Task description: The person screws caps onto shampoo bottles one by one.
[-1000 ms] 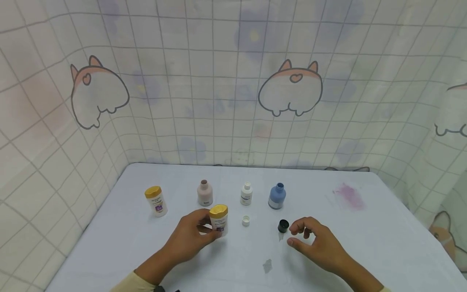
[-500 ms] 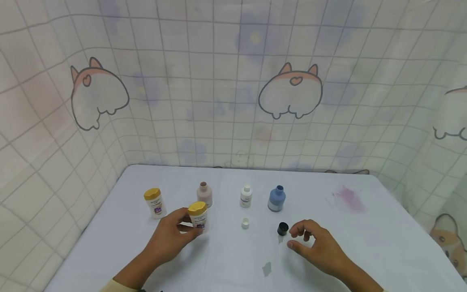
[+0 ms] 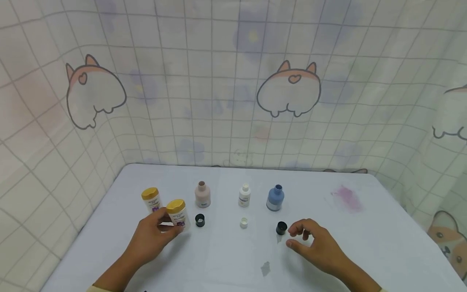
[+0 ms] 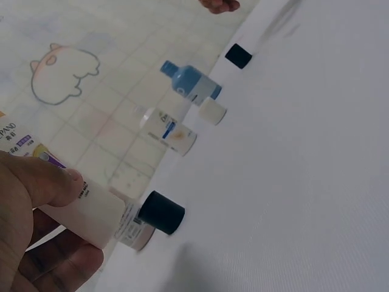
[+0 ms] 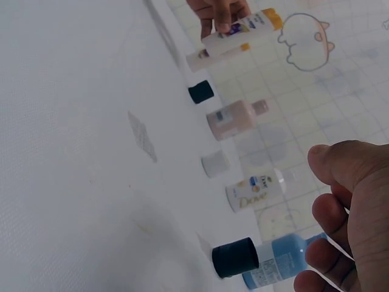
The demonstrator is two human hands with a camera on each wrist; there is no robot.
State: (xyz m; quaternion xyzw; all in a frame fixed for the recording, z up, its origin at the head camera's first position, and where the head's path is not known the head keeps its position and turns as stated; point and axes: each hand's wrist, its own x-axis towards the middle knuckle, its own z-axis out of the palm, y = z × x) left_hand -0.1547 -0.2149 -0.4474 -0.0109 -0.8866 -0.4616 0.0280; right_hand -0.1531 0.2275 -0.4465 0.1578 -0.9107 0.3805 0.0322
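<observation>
Nearest on my head feed: grey diamond-shaped mark [image 3: 265, 268] on the white surface [image 3: 226, 259]. Right grip [image 3: 317, 243] loosely curled, holding nothing, just beside a short black cylindrical cap [image 3: 281, 228]. Left grip [image 3: 151, 237] pinches a white plastic-looking bottle with a yellow cap [image 3: 179, 219]: thumb on its lower front, fingers behind, yellow end up and clear of them. I can't tell if its base touches down. Just right of it, a second black cylindrical cap [image 3: 200, 220]; further right, a small round white cap [image 3: 243, 222]. Behind, a matching yellow-capped white bottle [image 3: 153, 202], partly hidden, then upright narrow-necked bottles left to right: pink [image 3: 202, 196], white [image 3: 244, 197], blue [image 3: 275, 198], one loose cap before each. Pale pink stain [image 3: 348, 198] far right. Grid-print white fabric [image 3: 219, 77] at the back.
</observation>
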